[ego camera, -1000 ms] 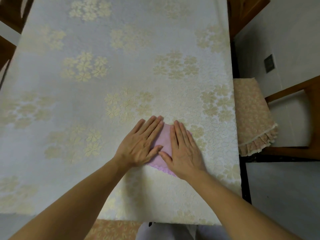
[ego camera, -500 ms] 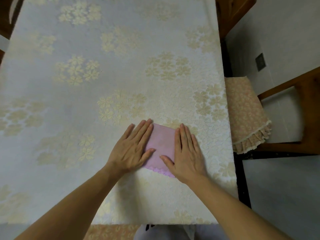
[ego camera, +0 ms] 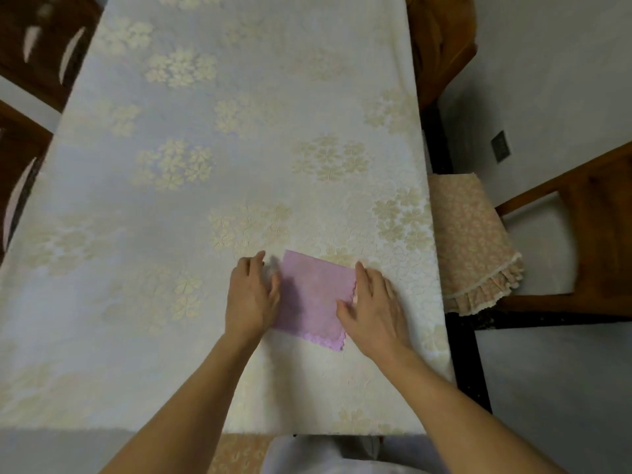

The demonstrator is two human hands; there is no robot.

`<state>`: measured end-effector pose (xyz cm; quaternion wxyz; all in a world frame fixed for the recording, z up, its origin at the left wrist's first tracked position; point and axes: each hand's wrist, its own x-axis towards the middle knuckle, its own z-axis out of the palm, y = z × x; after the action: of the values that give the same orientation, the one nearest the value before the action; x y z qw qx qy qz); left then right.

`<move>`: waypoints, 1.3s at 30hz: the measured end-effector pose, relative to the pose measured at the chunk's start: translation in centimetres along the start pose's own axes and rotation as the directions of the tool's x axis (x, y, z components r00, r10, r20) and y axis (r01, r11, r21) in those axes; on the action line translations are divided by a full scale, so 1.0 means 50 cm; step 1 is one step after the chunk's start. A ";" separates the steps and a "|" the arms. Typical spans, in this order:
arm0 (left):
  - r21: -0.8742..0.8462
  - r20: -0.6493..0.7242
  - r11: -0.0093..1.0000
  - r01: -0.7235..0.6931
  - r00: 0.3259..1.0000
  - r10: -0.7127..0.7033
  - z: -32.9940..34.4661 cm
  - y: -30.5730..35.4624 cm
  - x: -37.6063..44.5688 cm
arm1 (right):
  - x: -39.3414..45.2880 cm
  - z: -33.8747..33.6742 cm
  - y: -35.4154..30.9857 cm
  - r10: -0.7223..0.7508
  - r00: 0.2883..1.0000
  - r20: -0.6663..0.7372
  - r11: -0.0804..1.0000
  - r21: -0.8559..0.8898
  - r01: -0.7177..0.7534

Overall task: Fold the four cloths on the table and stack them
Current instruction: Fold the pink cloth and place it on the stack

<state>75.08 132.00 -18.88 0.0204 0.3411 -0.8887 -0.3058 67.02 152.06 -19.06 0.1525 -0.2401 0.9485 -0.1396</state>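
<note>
Long table covered by a pale cream tablecloth with gold clover-flower clusters [ego camera: 239,138], runs away from the camera. Right side: wooden chair with brown frame [ego camera: 595,213], tucked close, seat under a pinkish-beige floral cushion cover with ruffled trim [ego camera: 472,241]. Another brown wooden chair [ego camera: 441,39] at far right. Dark wooden chair backs with slots [ego camera: 41,42] on the left. Grey-white tiled floor [ego camera: 554,381], small dark square plate [ego camera: 500,151] on it. Light is soft, even.

head-worn view, steeply down, table [ego camera: 205,97] near
</note>
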 end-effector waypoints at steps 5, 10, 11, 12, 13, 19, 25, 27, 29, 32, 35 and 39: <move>-0.082 0.087 0.984 0.160 0.984 -0.152 0.001 0.020 -0.003 | -0.006 -0.018 -0.016 0.234 0.972 0.017 0.957 0.175 -0.233; -0.057 0.095 0.973 0.222 0.972 -0.216 0.013 0.027 -0.003 | 0.001 -0.009 -0.042 0.434 0.896 0.096 0.852 0.278 -0.443; -0.056 0.091 0.969 0.242 0.967 -0.236 0.015 0.029 -0.002 | 0.004 -0.007 -0.050 0.460 0.882 0.103 0.834 0.292 -0.469; -0.061 0.089 0.964 0.258 0.964 -0.252 0.018 0.031 -0.002 | 0.009 -0.004 -0.058 0.488 0.866 0.113 0.812 0.304 -0.498; -0.068 0.088 0.960 0.271 0.960 -0.265 0.021 0.033 -0.002 | 0.013 -0.001 -0.065 0.516 0.847 0.127 0.788 0.316 -0.528; -0.088 0.157 0.940 0.330 0.936 -0.314 0.029 0.044 0.005 | 0.034 0.019 -0.081 0.598 0.749 0.284 0.592 0.473 -0.652; -0.125 0.187 0.934 0.333 0.933 -0.308 0.042 0.026 0.012 | 0.046 0.000 -0.075 0.551 0.708 0.442 0.409 0.596 -0.691; -0.126 0.183 0.939 0.320 0.938 -0.295 0.044 0.022 0.012 | 0.046 -0.009 -0.077 0.543 0.707 0.453 0.411 0.590 -0.695; -0.135 0.186 0.944 0.302 0.943 -0.275 0.038 0.026 0.010 | 0.044 -0.012 -0.080 0.524 0.746 0.411 0.492 0.569 -0.659; -0.160 0.192 0.945 0.284 0.948 -0.252 0.026 0.033 0.009 | 0.044 -0.018 -0.079 0.510 0.767 0.390 0.494 0.597 -0.632; -0.223 0.226 0.931 0.290 0.944 -0.240 0.020 0.033 0.010 | 0.044 -0.021 -0.075 0.507 0.718 0.477 0.298 0.684 -0.665; -0.355 0.235 0.882 0.310 0.943 -0.237 0.007 0.035 -0.001 | 0.047 -0.035 -0.076 0.440 0.619 0.651 -0.016 0.695 -0.719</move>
<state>74.01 133.25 -18.20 -0.0386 0.4227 -0.7515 -0.5051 65.99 148.00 -16.69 0.4172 0.3031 0.6569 -0.5501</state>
